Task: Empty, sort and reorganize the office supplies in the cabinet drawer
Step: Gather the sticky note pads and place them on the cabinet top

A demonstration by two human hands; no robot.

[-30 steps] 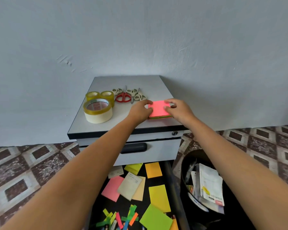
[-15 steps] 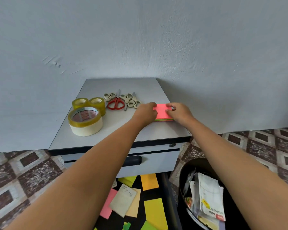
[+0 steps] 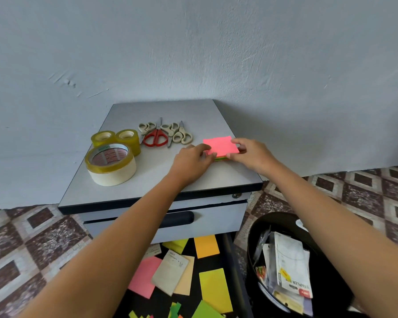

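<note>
Both hands, left hand and right hand, pinch the edges of the pink sticky-note stack on the cabinet top, apparently squaring it; next, probably, more notes from the open drawer.

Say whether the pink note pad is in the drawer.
No, the pink note pad lies on the cabinet top, right of the scissors.
</note>
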